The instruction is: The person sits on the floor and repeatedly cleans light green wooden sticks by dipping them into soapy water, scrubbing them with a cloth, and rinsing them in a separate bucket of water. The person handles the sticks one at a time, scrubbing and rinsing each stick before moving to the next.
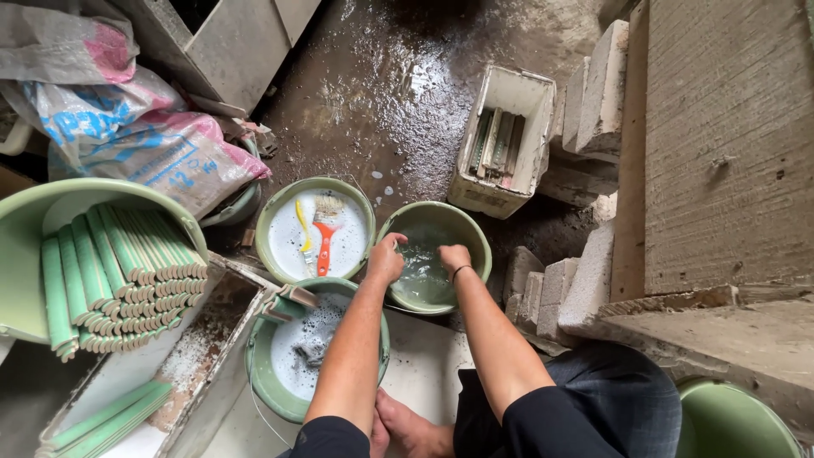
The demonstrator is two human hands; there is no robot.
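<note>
I am squatting over a green bowl [475,240] that holds a little cloudy water. My left hand [386,259] is curled over the bowl's left rim. My right hand [454,256], with a dark band on its wrist, is closed, fingers pointing down inside the bowl by its far side. Whether it holds anything is hidden. To the left stands a second green bowl [270,222] of white liquid, with an orange-handled brush [324,237] and a yellow tool [302,222] lying in it.
A green bucket [259,365] of soapy water stands under my left forearm. At left, a large green tub [21,254] holds several green tile strips [119,276]. A white crate [509,93] of strips, concrete blocks [593,93], printed sacks [127,136] and wet floor [381,85] lie beyond.
</note>
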